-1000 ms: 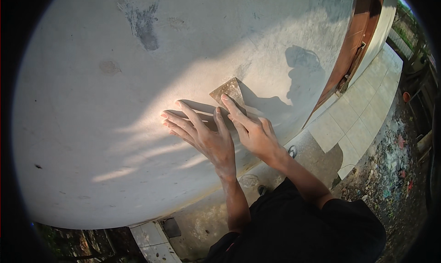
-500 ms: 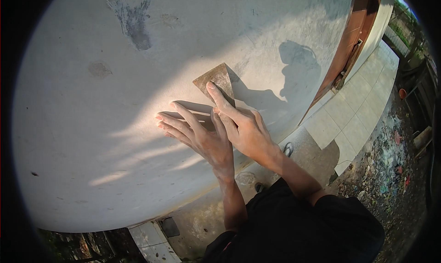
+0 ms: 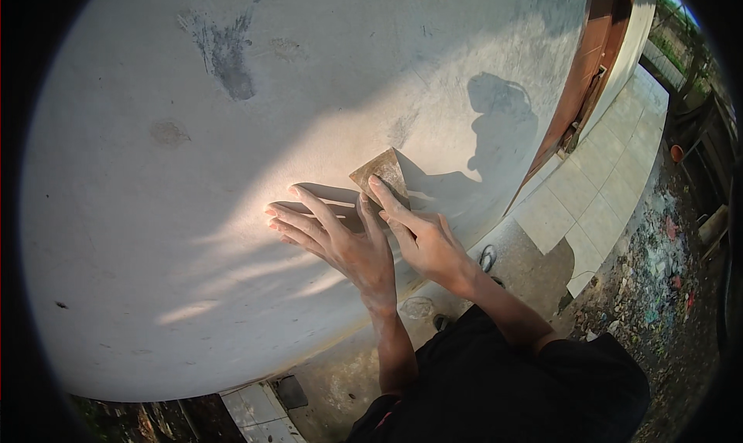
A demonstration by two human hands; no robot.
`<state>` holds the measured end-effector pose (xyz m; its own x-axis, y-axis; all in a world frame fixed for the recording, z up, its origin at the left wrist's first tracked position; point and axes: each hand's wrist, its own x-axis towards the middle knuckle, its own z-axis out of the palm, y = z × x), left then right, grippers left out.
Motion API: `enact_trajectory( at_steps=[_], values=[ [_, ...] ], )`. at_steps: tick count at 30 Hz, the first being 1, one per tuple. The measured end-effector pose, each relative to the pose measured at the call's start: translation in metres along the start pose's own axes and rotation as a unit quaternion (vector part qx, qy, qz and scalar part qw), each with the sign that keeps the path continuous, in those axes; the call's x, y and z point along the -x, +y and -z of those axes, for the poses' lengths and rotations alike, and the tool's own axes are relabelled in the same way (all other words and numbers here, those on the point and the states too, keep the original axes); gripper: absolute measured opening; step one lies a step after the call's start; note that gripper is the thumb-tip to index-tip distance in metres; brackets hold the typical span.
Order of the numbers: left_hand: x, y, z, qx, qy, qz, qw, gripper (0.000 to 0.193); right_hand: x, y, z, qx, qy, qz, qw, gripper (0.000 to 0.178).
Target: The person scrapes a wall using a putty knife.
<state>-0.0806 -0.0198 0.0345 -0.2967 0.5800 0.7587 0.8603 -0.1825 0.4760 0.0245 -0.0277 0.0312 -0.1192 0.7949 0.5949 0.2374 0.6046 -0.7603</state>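
Observation:
In front of me is a pale, plastered wall [image 3: 178, 234], partly sunlit. My right hand [image 3: 429, 246] is closed around what looks like a putty knife [image 3: 383, 172]; its handle is hidden in the hand. The broad, square-edged blade is brown with whitish dust. Its far edge meets the wall, and one finger lies stretched along the blade. Just left of it, my left hand [image 3: 348, 246] is open, fingers spread at the wall, with nothing in it. Shadows lie beside its fingers; whether the whole palm touches I cannot tell. Both hands are dusty.
Dark grey patches [image 3: 228, 64] mark the upper wall. A brown wooden door frame [image 3: 576, 87] stands at the right, beside pale floor tiles [image 3: 596, 195]. Rubble and dirt [image 3: 642, 288] lie farther right. A concrete strip [image 3: 340, 381] runs along the wall's foot.
My right hand and the putty knife have moved down and slightly right along the wall. The left hand stays nearly where it was, fingers spread.

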Motion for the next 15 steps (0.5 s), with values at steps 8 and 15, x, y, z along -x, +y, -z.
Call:
enact_trajectory(
  at_steps=[8,15],
  values=[
    [0.0,0.0,-0.002,0.011,0.01,0.003,1.0,0.083,0.004,-0.011,-0.007,-0.036,-0.012,0.012,0.999,0.054],
    [-0.003,0.001,0.003,0.011,0.003,-0.008,1.0,0.083,0.009,-0.008,-0.012,-0.055,-0.004,-0.033,0.998,0.055]
  ],
)
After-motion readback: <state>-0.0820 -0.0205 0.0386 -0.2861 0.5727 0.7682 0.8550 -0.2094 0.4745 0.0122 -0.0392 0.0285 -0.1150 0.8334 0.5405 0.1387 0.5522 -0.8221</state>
